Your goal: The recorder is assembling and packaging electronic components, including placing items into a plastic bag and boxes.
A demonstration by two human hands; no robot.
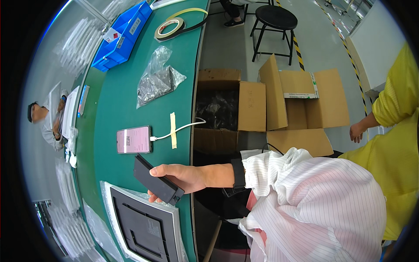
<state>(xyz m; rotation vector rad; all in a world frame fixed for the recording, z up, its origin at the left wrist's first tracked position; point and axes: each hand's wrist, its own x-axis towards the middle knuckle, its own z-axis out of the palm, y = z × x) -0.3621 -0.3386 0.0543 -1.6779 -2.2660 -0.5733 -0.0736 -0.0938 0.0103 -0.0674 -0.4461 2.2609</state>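
My right hand [185,177], with a black band at the wrist and a white striped sleeve, holds a black rectangular block [158,180]. The thumb lies on its upper face and the fingers curl beneath it, above the green table [118,170]. Close beyond the block lies a phone [133,139] with a pink lit screen, and a white cable [185,126] is plugged into its end. A strip of yellow tape [173,131] crosses the cable. Under and beside my hand is a black panel in a pale frame [144,222], partly wrapped in clear plastic. My left hand is out of view.
A clear bag [159,78] with a dark item, tape rolls [170,28] and a blue bin [124,35] are on the table. Open cardboard boxes [252,107] and a black stool [276,18] stand beside it. A person in yellow [388,153] is close by; another person [50,113] is across the table.
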